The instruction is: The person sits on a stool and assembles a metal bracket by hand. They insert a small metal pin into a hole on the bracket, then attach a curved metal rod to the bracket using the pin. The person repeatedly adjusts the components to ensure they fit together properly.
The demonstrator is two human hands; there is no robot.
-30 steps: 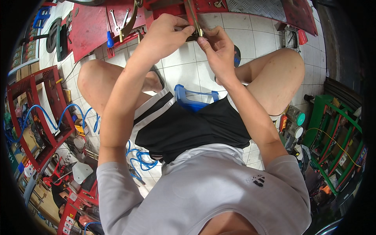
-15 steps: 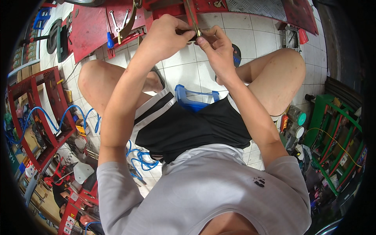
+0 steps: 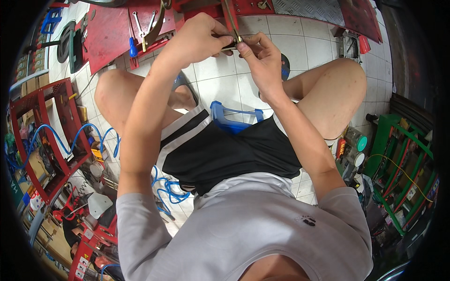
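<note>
In front of me, at the top of the head view, a thin brass-coloured metal bar (image 3: 233, 23) comes down from a red metal part. My right hand (image 3: 258, 56) is closed at the lower end of that bar, thumb and fingertips pinching it. Just left of it, my left hand (image 3: 199, 41) is closed too, its thumb and fingers pressed together. A narrow light-coloured strip (image 3: 228, 48) shows between the fingertips of both hands; its kind is too small to make out. My fingers partly hide where the strip and the bar come together.
Left of my hands, a red metal platform (image 3: 105, 37) bears a blue-handled screwdriver (image 3: 132, 49) and wrenches (image 3: 139, 25). Below me is a blue plastic stool (image 3: 216, 112). A blue hose (image 3: 173, 193) coils on the tiles, and a green rack (image 3: 382, 154) stands at right.
My left hand has shifted slightly up, and the light strip between the fingertips shows more plainly. My right hand stays at the bar's end, nearly unmoved.
</note>
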